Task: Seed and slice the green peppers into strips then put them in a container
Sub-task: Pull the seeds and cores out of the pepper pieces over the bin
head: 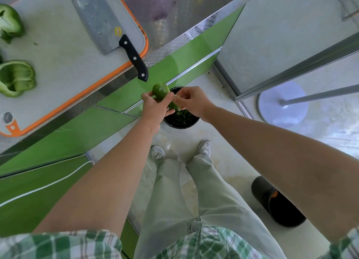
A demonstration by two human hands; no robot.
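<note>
Person stands by the worktop (91, 98) & holds both hands out over a black bin (182, 127) on the floor. The left hand (155, 108) grips a green pepper piece (161, 90), fingers curled round it from below. The right hand (191, 101) is just beside it & pinches a pale seed bit (176, 96) at the pepper's open end w/ its fingertips. So the pepper piece is up in the air, right above the bin. The bin has small green & pale scraps in it.

On the worktop lies a white cutting board (58, 50) w/ an orange rim. A big cleaver (97, 19) lies flat on it, wet w/ drops; its black handle sticks out past the board's edge. Two more green pepper pcs sit at the board's left side: one pepper half (16, 78) open side up, & another pepper chunk (9, 22) further back. Both are well apart from the cleaver.

On the floor: white shoes (158, 152), a second dark bin (277, 202) to the right, & a round white stand base (282, 105).
</note>
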